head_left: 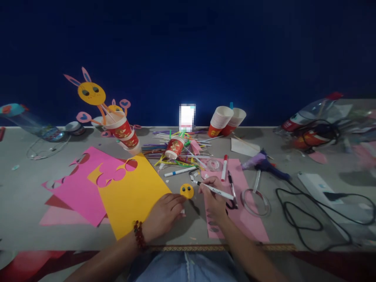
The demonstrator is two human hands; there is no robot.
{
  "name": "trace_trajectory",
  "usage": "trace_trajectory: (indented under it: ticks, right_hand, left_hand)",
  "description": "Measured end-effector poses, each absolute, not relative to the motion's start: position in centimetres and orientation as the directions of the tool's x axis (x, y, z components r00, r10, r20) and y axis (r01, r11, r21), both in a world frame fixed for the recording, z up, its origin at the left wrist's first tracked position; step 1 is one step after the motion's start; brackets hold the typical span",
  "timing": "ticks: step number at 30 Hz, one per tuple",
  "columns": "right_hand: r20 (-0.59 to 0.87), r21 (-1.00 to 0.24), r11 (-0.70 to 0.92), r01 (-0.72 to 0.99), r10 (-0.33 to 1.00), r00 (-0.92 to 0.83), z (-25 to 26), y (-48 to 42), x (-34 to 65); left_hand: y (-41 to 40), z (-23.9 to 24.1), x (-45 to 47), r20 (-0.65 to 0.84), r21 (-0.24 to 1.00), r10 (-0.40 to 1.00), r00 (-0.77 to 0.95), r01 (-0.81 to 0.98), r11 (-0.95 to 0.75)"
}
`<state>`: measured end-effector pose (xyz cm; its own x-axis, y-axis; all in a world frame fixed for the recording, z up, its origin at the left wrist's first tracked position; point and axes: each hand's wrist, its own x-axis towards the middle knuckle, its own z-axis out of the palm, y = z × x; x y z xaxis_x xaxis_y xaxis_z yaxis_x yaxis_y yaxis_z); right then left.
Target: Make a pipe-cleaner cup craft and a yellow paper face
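A small yellow paper disc [187, 190] with two dark eye dots lies on the grey table [23, 188]. My left hand [164, 215] rests beside it with curled fingers, its fingertips touching the disc's lower left edge. My right hand [214, 197] grips a white marker [214, 190], its tip pointing left, a little to the right of the disc. A yellow sheet [132, 196] with cut-outs lies under my left hand.
Pink sheets [79, 184] lie at left and a pink sheet [243, 203] under my right hand. Straws [179, 150], paper cups [223, 119], bunny crafts in cups [117, 125], a glue gun [264, 164] with black cable, tape rings [255, 201] and plastic bottles [311, 113] surround the spot.
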<state>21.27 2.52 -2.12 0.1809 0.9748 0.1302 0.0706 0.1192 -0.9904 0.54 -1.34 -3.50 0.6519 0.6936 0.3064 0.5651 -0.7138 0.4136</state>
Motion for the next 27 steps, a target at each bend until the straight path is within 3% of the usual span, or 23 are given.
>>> trace_trajectory:
  ticks: [4,8,15,22,27]
  right_hand:
    - [0.133,-0.990,0.123,0.066,0.977,0.165,-0.7,1.4,22.6]
    - [-0.008,-1.000,-0.010,0.026,0.998,0.070,-0.4,-1.0,23.4]
    - [-0.082,-0.994,-0.085,-0.064,0.995,-0.060,0.4,-3.5,22.7]
    - [-0.034,-0.988,-0.047,-0.144,0.996,-0.087,0.1,-4.2,22.9]
    - [-0.022,-0.994,-0.037,-0.098,0.989,-0.147,-0.2,-5.2,22.7]
  left_hand:
    - [-1.4,-3.2,0.4,0.326,0.463,0.705,0.630,0.544,-0.700]
    - [-1.7,-2.4,0.5,0.347,0.525,0.742,0.573,0.537,-0.660]
    - [-2.4,-0.5,1.7,0.264,0.676,0.783,0.564,0.471,-0.567]
    - [-3.1,-0.3,2.7,0.247,0.640,0.774,0.583,0.501,-0.582]
    - [-4.1,-0.4,3.5,0.175,0.521,0.738,0.652,0.574,-0.631]
